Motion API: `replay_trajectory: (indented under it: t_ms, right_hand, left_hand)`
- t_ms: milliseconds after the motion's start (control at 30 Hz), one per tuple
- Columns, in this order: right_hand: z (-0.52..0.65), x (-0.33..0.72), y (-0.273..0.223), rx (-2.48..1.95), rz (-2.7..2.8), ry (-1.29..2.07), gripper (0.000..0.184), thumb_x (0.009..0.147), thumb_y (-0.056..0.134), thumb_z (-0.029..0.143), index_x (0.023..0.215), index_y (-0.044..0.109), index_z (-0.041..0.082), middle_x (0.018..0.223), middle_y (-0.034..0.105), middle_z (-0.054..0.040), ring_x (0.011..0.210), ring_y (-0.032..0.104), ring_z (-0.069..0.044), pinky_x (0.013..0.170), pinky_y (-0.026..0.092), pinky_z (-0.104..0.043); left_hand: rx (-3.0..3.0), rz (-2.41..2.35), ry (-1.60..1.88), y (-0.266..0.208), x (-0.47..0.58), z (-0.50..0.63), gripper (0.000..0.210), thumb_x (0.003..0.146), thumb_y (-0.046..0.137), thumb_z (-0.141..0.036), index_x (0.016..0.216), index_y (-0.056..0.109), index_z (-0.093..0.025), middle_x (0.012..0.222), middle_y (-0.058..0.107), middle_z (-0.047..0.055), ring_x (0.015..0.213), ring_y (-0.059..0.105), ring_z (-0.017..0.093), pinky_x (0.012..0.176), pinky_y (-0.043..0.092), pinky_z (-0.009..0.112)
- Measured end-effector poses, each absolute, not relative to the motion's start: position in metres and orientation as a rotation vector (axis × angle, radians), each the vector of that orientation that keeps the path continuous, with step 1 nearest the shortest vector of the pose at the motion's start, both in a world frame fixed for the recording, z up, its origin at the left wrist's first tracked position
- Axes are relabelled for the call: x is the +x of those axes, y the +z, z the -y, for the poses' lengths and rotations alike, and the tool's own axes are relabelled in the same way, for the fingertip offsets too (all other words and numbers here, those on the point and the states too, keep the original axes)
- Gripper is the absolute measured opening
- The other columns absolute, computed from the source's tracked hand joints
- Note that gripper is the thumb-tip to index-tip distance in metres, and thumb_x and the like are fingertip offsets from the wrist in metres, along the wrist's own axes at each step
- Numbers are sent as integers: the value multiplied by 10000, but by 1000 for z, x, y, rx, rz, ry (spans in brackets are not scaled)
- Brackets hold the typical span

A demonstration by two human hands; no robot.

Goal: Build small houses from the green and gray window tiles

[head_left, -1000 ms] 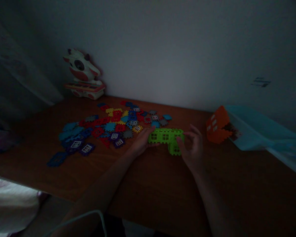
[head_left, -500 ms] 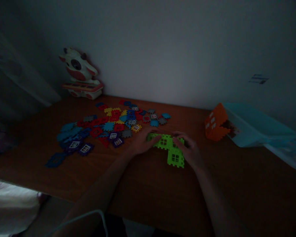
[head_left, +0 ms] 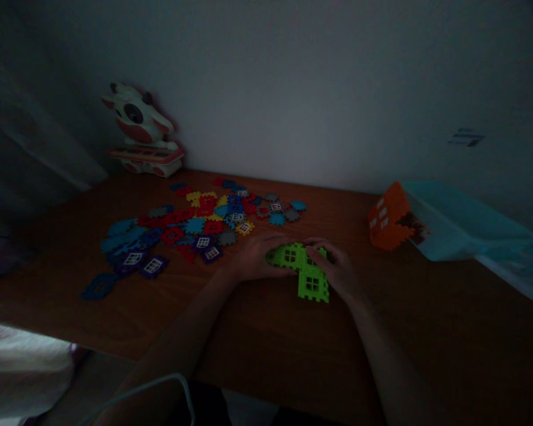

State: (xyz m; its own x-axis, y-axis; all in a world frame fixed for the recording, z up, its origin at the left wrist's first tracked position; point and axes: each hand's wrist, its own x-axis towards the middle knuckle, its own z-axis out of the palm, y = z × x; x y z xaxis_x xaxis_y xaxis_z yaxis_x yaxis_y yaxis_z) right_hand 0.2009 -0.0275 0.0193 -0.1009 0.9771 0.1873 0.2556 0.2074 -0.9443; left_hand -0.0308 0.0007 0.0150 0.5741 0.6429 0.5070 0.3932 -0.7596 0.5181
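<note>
Several bright green interlocking building tiles (head_left: 312, 285) with window openings are joined into an angled piece over the table. My left hand (head_left: 256, 258) grips its left end, with fingers along the far edge and thumb low on the near side. On the right, my right hand (head_left: 334, 267) holds the upper right tile, thumb on its face and fingers behind. One green tile extends down toward me between the hands. The hands cover parts of the left and far edges. A spread of loose coloured tiles (head_left: 195, 226) lies to the left of my left hand.
A toy cow with a keyboard (head_left: 144, 133) stands at the back left by the wall. An orange tile structure (head_left: 387, 218) leans near a pale blue plastic bin (head_left: 466, 222) at the right. The wooden table (head_left: 249, 343) has its front edge close to me.
My left thumb has moved from on top of the green piece down to its near edge. The left end of the piece now looks bent. My right hand keeps its hold.
</note>
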Motion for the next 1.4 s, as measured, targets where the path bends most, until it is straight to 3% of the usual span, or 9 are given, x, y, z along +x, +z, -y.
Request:
replay_trajectory:
  t_ms: [433,667,933,1133,1400]
  right_hand:
    - [28,200,18,-1241,1589,1041,206,840,663,474,818,704,273,1139,710,-55,1027,660,-249,919,497,-421]
    - [28,199,19,-1266,1589,1074,232,826,667,491,786,719,269,1137,723,-54,1001,667,-248,868,511,-397]
    - [29,200,26,-1487,1474,1382,367,745,718,598,827,777,245,772,720,-47,645,621,-195,582,446,-314]
    - [30,198,25,-1477,1376,1415,357,711,750,586,767,717,235,684,648,-11,582,560,-160,539,403,-284]
    - [29,199,22,-1435,1270,1501,381,679,804,570,807,639,251,701,628,21,581,563,-147,542,424,-275]
  left_hand:
    - [2444,-859,917,24,-29,4,496,747,774,-478,1170,667,-242,1132,719,60,1100,637,249,985,494,418]
    - [2520,-879,902,23,-29,5,543,762,749,-466,1249,650,-246,1163,699,76,1083,642,255,964,499,402]
    - [2532,-875,790,21,-28,6,510,769,744,-461,1215,668,-228,1087,683,69,1031,639,245,922,501,371]
    - [2527,-875,764,20,-28,8,526,814,708,-480,1280,649,-242,1139,685,79,1056,643,247,935,504,378]
    - [2538,-909,876,17,-25,10,537,764,744,-458,1258,670,-260,1171,697,76,1082,647,261,968,502,411]
